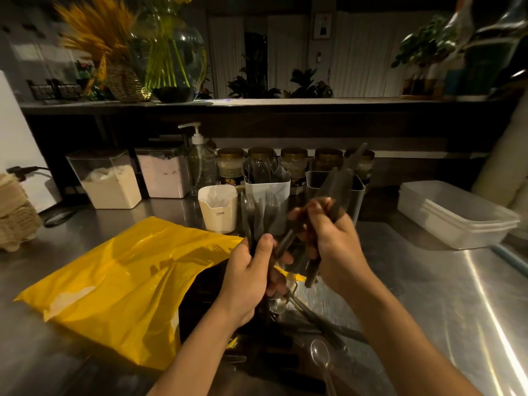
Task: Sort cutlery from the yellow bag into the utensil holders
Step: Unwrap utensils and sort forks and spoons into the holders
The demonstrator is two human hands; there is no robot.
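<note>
While both hands clamp cutlery, left grip [251,270] on forks [257,212], right grip [331,238] on knives [343,178], white holder [267,190] full of utensils

Both forearms reaching forward, left hand [248,277] fisted thumb-up, right hand [331,241] beside it, fingers curled tight

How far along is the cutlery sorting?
Partly done: the white holder already stands full of utensils. Both hands are busy now; the left hand clutches forks, the right hand a bundle of dark cutlery. Left: loose pieces, including a clear spoon, beside the yellow bag.
</note>
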